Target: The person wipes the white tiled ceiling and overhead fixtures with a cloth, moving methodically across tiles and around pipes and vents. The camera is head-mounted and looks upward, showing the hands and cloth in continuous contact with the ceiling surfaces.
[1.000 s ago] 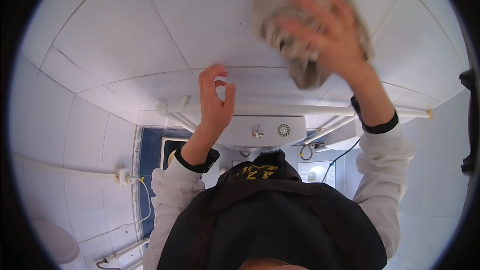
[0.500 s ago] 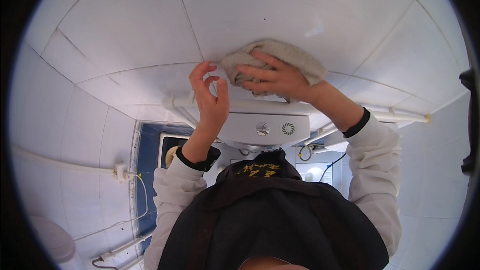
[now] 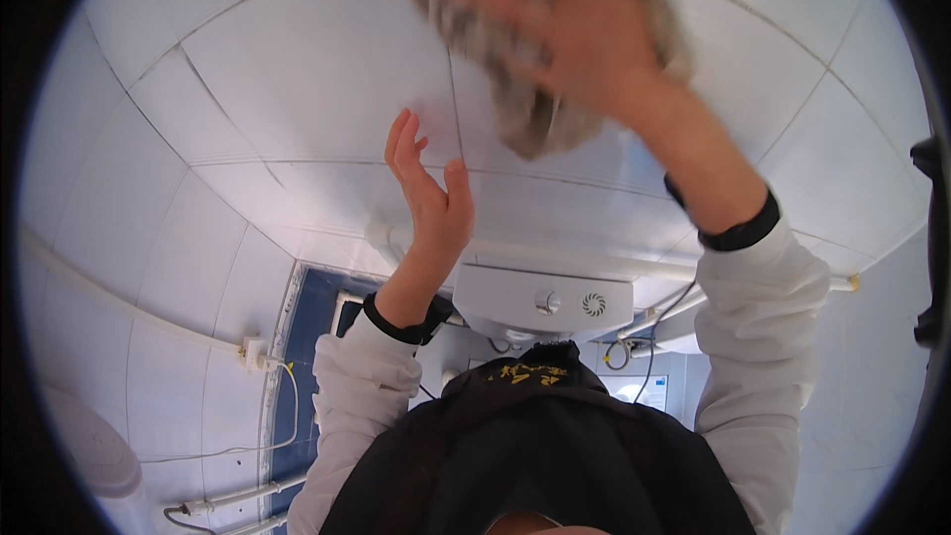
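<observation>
Where my view meets its upper edge, the crumpled grey-beige cloth (image 3: 543,121) lies against the white tiled wall (image 3: 317,69), bunched under my right grip (image 3: 584,35), which holds it and hides much of it. Below the cloth sits a pale box (image 3: 495,297) with a round knob (image 3: 547,302) and a swirled vent (image 3: 593,305); a white pipe (image 3: 822,279) crosses near its top. The dark apron (image 3: 555,456) blocks what lies beneath the box. Off to my left are a white socket (image 3: 252,354) and a blue panel (image 3: 327,292). My right forearm (image 3: 698,149) slants up from the lower right, fingers spread and blurred. My left grip (image 3: 433,198) is raised, unclosed, thumb parted from lightly bent fingers; whether these touch the wall, I cannot tell.
</observation>
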The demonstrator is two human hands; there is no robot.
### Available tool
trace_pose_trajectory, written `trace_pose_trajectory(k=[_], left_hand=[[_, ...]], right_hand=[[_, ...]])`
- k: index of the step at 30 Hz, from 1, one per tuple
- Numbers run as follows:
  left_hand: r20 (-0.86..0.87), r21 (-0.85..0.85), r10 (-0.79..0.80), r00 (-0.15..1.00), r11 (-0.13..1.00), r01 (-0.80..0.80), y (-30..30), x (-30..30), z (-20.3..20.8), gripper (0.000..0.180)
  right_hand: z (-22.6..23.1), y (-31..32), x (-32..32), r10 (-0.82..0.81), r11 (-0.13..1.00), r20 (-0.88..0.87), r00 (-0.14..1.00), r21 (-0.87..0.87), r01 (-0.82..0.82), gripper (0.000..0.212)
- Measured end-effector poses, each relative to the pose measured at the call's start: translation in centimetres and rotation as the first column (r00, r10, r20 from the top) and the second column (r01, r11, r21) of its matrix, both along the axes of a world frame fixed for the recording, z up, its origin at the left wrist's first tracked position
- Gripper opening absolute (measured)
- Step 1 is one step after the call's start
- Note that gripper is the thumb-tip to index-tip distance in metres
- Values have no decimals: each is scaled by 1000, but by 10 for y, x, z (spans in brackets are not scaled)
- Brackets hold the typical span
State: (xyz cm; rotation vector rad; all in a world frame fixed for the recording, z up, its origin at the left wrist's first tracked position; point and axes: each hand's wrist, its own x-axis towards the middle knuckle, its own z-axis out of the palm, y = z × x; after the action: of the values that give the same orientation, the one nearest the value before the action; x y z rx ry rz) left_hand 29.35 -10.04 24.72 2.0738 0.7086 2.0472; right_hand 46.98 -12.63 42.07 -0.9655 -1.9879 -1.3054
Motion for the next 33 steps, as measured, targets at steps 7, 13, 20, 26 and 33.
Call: trace_pose_trajectory(k=[7, 13, 20, 26, 33], left_hand=[[-3, -5, -7, 1000, 1000, 7, -5, 0, -1, 54], [-73, 65, -12, 997, 998, 16, -4, -3, 15, 53], [-133, 134, -65, 989, 988, 83, -3, 12, 30, 54], [-164, 124, -103, 981, 984, 124, -12, 30, 39, 56], [-279, 248, -53, 959, 961, 125, -20, 49, 64, 55]], right_hand=[[-73, 0, -1, 279, 945, 207, 938, -230, -231, 50], [50, -11, 24, 230, 972, 26, 973, -58, -228, 66], [93, -29, 53, 274, 953, -32, 961, 143, -267, 69], [-31, -33, 64, 214, 976, 231, 949, -91, -198, 57], [23, -59, 112, 106, 992, 131, 986, -81, -96, 60]])
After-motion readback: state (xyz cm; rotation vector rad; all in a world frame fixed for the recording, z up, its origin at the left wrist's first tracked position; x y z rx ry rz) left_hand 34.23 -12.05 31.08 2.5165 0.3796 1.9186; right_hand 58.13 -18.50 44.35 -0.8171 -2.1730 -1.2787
